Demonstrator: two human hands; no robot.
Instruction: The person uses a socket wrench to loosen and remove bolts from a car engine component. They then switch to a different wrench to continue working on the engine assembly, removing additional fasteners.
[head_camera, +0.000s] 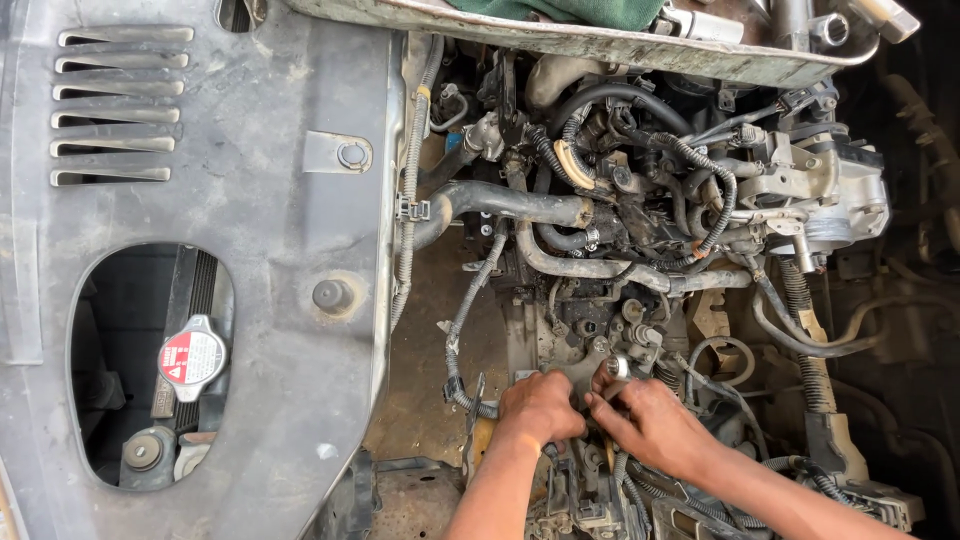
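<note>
Seen from above, deep in a grimy engine bay; left hand (540, 405) low in the middle, fingers curled shut into a fist over a dirt-caked metal part, knuckles up, exactly what sits inside the grip hidden; right hand (655, 422) just beside it and touching it at the fingertips, thumb and forefinger pinched on a small shiny metal fitting (617, 368) that pokes up at the top of the hand, remaining fingers folded under; both forearms entering from the bottom edge, the right one slanting in from the lower right corner. Directly above the hands, a cluster of dusty housings and bolts, crossed by a thick black rubber hose (505, 203) running left to right; below that, a paler curved pipe (600, 268); to the left of the left hand, a ribbed black wiring sleeve (462, 325) dropping down past the wrist. Far left, a wide grey plastic cover panel (270, 200) with louvred slots near its top corner and an oval cut-out; inside the cut-out, a radiator cap (190, 357) with a red and white label. Along the top edge, a battered metal tray (600, 42) carrying a green cloth (560, 10) and loose sockets, well apart from both hands.
</note>
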